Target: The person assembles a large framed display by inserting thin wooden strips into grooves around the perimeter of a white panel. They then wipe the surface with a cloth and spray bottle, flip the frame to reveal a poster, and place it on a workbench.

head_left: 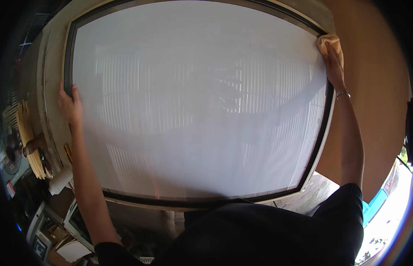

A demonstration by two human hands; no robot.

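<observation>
Though cloth (329, 43) half-hidden: right hand (334, 64) atop.

A big window (197, 102) fills most of the view. Its glass looks milky white, with faint thin stripes showing through it. A dark frame (68, 53) runs around the glass. On the right is a plain brown wall (375, 88). Far down on the right, bright sunlight (388, 221) shines outside, next to something blue (374, 205). On the left it is darker, with a fan (10, 155), yellow slats (27, 133) and other cluttered things low down.
</observation>
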